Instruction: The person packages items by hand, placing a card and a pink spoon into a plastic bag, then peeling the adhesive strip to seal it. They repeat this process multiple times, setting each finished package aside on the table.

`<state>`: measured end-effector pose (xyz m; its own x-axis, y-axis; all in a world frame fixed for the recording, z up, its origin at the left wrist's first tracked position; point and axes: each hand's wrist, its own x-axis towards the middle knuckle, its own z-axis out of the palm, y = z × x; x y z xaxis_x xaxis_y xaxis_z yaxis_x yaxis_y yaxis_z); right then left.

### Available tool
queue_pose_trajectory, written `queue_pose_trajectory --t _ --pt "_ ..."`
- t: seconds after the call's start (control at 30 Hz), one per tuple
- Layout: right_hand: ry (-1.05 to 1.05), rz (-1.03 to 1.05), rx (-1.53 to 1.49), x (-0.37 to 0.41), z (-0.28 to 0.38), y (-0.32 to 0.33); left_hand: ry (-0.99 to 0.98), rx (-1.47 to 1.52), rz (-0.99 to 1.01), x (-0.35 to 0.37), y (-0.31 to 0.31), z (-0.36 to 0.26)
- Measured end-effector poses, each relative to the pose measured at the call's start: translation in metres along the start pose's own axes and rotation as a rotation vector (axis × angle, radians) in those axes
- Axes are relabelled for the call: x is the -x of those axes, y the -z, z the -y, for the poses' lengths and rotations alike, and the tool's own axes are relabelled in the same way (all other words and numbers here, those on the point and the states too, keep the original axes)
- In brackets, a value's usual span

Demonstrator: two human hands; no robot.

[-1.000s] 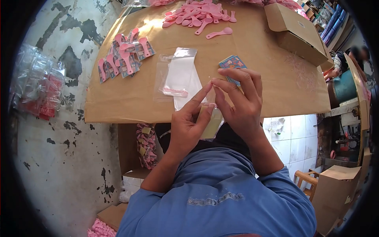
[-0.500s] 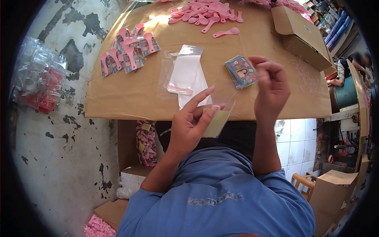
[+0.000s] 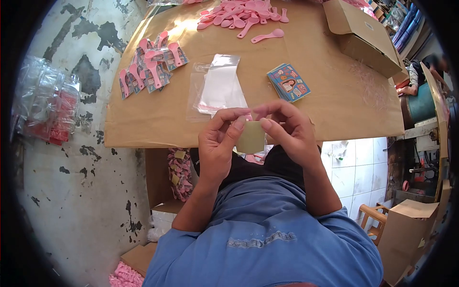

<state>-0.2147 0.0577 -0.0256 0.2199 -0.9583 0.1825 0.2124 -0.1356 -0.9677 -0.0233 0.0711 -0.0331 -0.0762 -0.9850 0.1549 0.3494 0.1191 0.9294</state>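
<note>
Before my body I hold a small card packet (image 3: 252,138), its plain yellow-green back facing me. In the earlier view clear plastic shows around it. My left hand (image 3: 216,141) pinches its upper left side between thumb and fingers. At the upper right edge, the thumb and fingers of my right hand (image 3: 292,133) are closed on it. A bit of pink shows at its top, between the hands; most of that is hidden. Beyond my hands lie clear plastic bags (image 3: 222,83) and, to the right, a stack of printed cards (image 3: 289,82).
Packed pink spoons on cards (image 3: 152,67) lie at the table's left. A heap of loose pink spoons (image 3: 241,14) is at the back, with one single spoon (image 3: 267,36) before it. An open cardboard box (image 3: 366,38) stands back right. Another person (image 3: 413,81) is at far right.
My right hand has come left and down from beside the card stack to the packet. The packet has turned more upright, and both hands now grip its top edge.
</note>
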Motion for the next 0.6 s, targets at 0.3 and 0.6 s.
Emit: queue_pose_trajectory --t 0.3,0.6 --pt "0.001 0.011 0.003 -0.006 0.003 0.004 0.014 -0.116 -0.036 0.003 0.000 -0.014" --pt "0.145 0.177 -0.078 -0.009 0.003 0.006 -0.122 -0.064 0.046 0.011 0.022 -0.016"
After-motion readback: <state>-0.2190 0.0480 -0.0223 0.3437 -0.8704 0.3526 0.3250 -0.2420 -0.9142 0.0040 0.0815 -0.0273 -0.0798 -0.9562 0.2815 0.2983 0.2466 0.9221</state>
